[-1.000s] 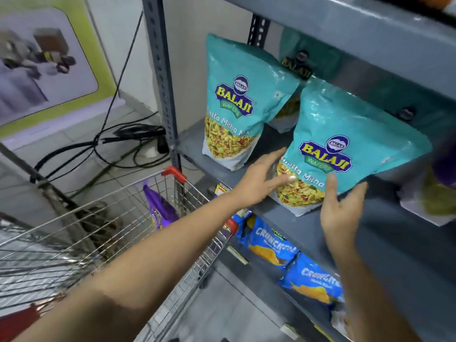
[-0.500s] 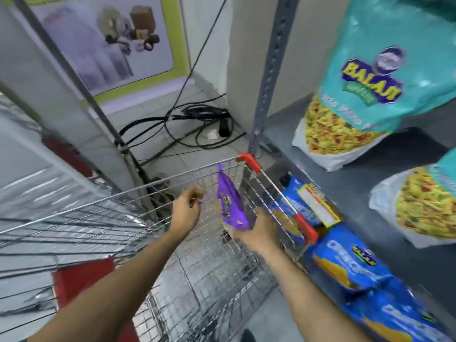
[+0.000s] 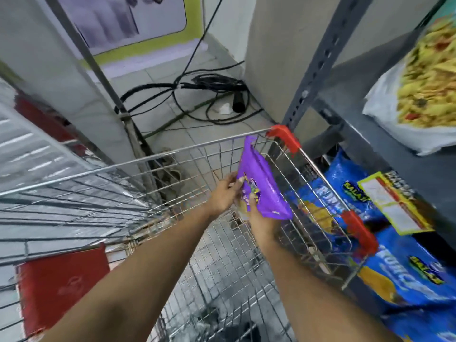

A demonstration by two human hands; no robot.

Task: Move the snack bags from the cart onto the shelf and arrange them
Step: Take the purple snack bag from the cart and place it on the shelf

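Note:
A purple snack bag [image 3: 262,183] stands on edge inside the wire cart [image 3: 172,154], near its far right corner. My left hand [image 3: 225,193] pinches the bag's left side with fingers and thumb. My right hand [image 3: 261,222] grips the bag from below. On the grey shelf [image 3: 385,149] at the right sits a teal bag with a window of yellow snack mix [image 3: 419,99], only partly in view. Blue snack bags [image 3: 404,275] lie on the lower shelf beside the cart.
A yellow price tag [image 3: 392,203] hangs from the shelf edge. The grey shelf upright [image 3: 318,62] rises just behind the cart's red corner [image 3: 285,138]. Black cables [image 3: 209,95] lie coiled on the tiled floor. The cart's red flap [image 3: 61,285] is at lower left.
Both hands left the teal bag on the shelf and dropped into the cart. My right hand took the purple bag first, and my left hand has now closed on its side.

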